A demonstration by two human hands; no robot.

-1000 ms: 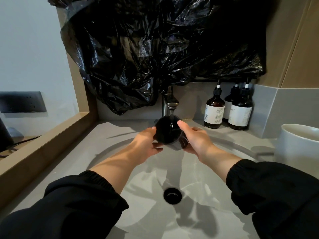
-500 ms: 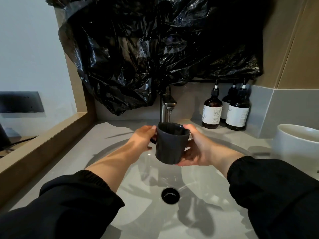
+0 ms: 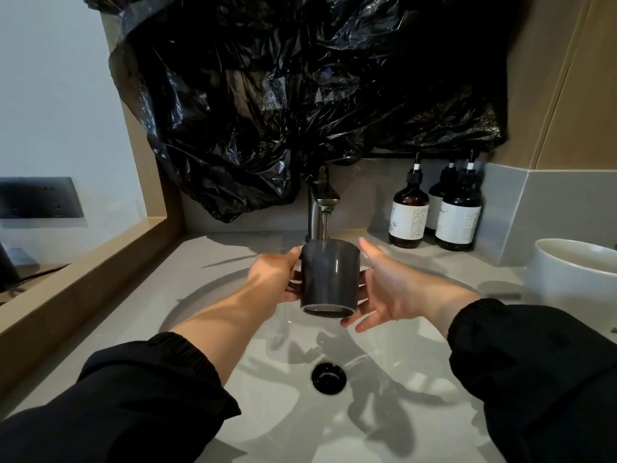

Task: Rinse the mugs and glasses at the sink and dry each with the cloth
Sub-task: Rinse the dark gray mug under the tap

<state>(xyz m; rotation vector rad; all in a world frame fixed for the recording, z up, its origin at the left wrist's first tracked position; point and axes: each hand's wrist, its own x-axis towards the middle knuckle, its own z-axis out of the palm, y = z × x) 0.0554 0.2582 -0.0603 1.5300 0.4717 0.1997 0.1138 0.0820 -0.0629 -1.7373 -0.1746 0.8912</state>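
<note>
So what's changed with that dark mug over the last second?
The mug was tipped mouth toward the camera; it has swung back so its base now faces us, under the running tap. The right hand has loosened, fingers spread beside it; the left hand still holds it. Bottles and white bowl unchanged.
</note>
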